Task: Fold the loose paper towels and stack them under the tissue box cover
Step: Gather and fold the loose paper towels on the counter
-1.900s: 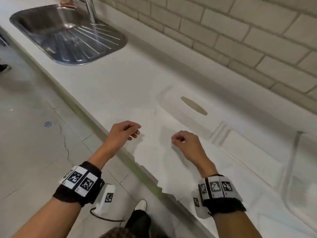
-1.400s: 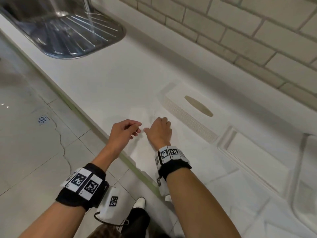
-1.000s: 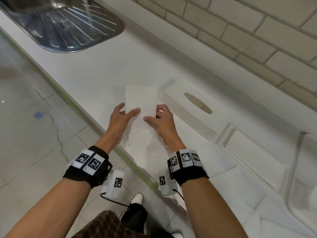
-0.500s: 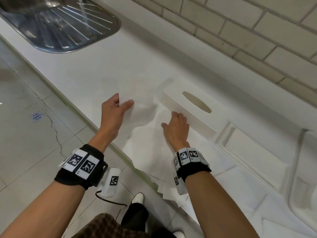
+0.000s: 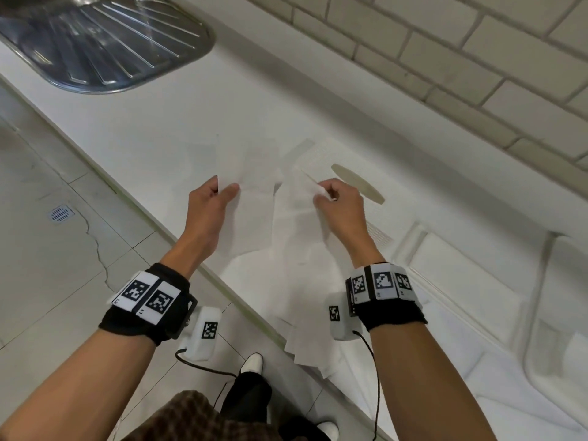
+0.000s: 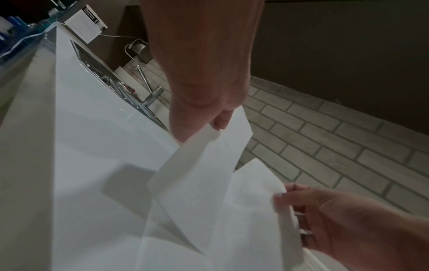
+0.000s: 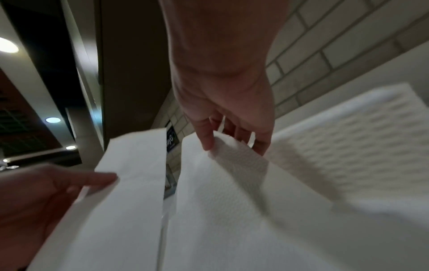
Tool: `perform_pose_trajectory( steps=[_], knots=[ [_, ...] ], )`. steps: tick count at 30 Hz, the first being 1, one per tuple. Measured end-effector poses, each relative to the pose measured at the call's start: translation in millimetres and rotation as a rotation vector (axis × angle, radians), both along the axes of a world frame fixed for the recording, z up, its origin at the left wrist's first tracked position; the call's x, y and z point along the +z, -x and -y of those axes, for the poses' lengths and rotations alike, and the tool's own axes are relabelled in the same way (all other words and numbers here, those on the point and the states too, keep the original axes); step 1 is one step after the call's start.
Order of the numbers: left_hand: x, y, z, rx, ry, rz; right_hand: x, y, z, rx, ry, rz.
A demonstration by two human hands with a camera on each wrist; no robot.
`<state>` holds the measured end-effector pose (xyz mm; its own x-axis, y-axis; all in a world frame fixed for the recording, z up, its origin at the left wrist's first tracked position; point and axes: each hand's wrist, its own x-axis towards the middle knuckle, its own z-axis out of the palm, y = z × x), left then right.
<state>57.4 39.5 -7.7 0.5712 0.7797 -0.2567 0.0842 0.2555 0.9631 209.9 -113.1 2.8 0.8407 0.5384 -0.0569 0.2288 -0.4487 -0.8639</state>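
My left hand (image 5: 222,190) pinches the near edge of a folded white paper towel (image 5: 251,192) and holds it raised above the white counter (image 5: 152,122). My right hand (image 5: 324,194) pinches the top edge of a second white paper towel (image 5: 296,211) that trails down onto the pile of loose towels (image 5: 299,297). In the left wrist view the left hand's towel (image 6: 204,165) hangs from thumb and finger; in the right wrist view the right hand (image 7: 232,146) grips its towel (image 7: 232,183). The white tissue box cover (image 5: 350,173) with an oval slot sits just beyond my right hand.
A steel sink drainboard (image 5: 105,43) lies at the far left of the counter. A brick-tiled wall (image 5: 445,58) runs behind. A moulded white tray recess (image 5: 461,281) is on the right. Loose towels overhang the counter's front edge (image 5: 311,351) above the tiled floor.
Both hands were flat on the towels; now each has lifted off the counter pinching a separate towel, the left one drawn left and up, the right one up in front of the cover.
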Motion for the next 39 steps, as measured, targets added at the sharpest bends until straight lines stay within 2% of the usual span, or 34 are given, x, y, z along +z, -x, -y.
perform_pose_trajectory(
  steps=[6,9,13,15,17,19,22,25,28,31,35,37,39],
  knots=[
    [-3,-5,11,-0.071,0.025,-0.048,49,-10,20,0.083,-0.081,0.075],
    [-2,-5,17,-0.070,0.038,-0.051,69,-11,26,0.023,-0.132,0.196],
    [3,-6,19,-0.044,0.029,-0.033,102,-7,33,-0.060,-0.307,0.327],
    [6,-6,19,-0.040,0.031,-0.015,121,-1,37,-0.014,-0.408,0.300],
    [12,-6,21,-0.041,0.048,0.015,137,5,40,0.078,-0.489,0.185],
    [19,-6,24,-0.083,0.065,0.048,143,9,39,0.171,-0.489,0.062],
    [28,-4,34,-0.205,0.104,0.066,126,13,27,0.215,-0.364,-0.026],
    [22,-5,35,-0.308,0.257,0.102,89,16,13,0.209,-0.166,0.001],
    [15,-1,36,-0.324,0.377,0.087,55,15,-1,0.216,-0.030,0.038],
    [9,3,43,-0.376,0.283,0.004,34,17,-13,0.208,0.046,0.072],
    [2,8,39,-0.275,0.076,-0.123,2,21,-12,0.076,0.044,0.106],
    [3,9,36,-0.266,0.040,-0.181,-18,25,-8,0.140,0.194,0.126],
    [0,11,33,-0.262,0.045,-0.225,-34,33,-3,0.293,0.380,0.168]
  ],
)
